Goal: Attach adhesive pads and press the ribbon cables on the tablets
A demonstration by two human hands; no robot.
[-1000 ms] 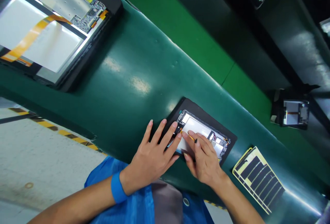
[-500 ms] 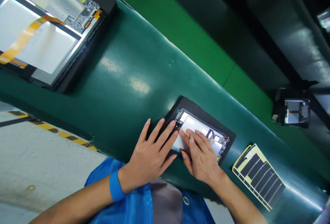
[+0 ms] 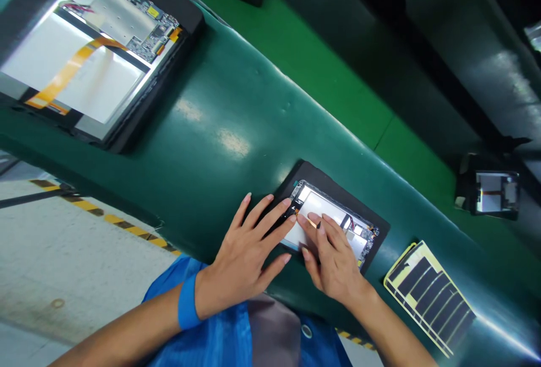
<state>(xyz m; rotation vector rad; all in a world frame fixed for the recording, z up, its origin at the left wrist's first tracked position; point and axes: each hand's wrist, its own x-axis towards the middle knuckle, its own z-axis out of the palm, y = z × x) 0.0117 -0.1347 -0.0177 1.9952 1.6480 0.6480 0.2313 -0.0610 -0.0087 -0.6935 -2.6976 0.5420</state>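
Observation:
An opened tablet (image 3: 325,207) lies on a black foam pad (image 3: 311,172) on the green bench, its white panel and circuit board facing up. My left hand (image 3: 249,254), with a blue band at the wrist, has its fingers spread over the tablet's left edge, fingertips on the dark strip. Over the lower middle of the tablet is my right hand (image 3: 333,257), fingers bent and index fingertip near the left fingertips. A small dark thing shows at its fingers, too small to name. Part of an orange flex cable shows beneath these fingers.
A larger-looking opened tablet (image 3: 114,91) on black foam lies at the upper left. Right of my hands is a yellow-edged sheet with black strips (image 3: 431,293). Another device (image 3: 492,192) sits at the far right beyond the green bench (image 3: 203,175). Striped tape marks the floor.
The whole view has shifted slightly, so the bench and devices appear a little further right and lower. My right fingers have bent slightly; my left hand stays spread at the tablet's edge.

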